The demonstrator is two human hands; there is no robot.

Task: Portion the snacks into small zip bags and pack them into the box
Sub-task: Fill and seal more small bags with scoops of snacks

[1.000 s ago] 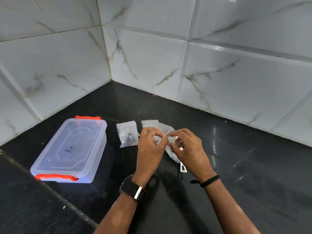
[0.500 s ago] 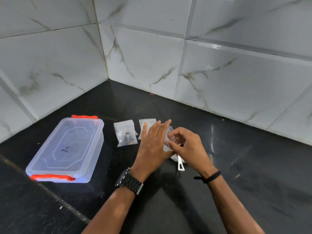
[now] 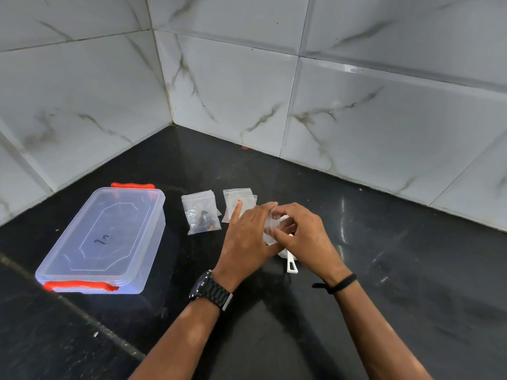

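Note:
A small clear zip bag [image 3: 270, 229] is held up between my two hands, just above the black counter. My left hand [image 3: 247, 237] holds its left side, index finger stretched out forward. My right hand [image 3: 304, 234] pinches the bag's right side with curled fingers. A filled zip bag [image 3: 201, 216] with dark snack pieces lies left of my hands. Behind my left index finger lie empty zip bags [image 3: 237, 200]. The clear box [image 3: 101, 239], lid on and red clips at both ends, sits at the left. What the held bag contains is hidden.
The handle of a white utensil [image 3: 291, 266] sticks out from under my right hand. The black counter [image 3: 411, 270] runs into a corner of white marble-look wall tiles [image 3: 233, 86] behind.
My left hand opened out of a pinch, its fingers stretching forward along the bag. My right hand stayed curled on the bag. The view shifted slightly.

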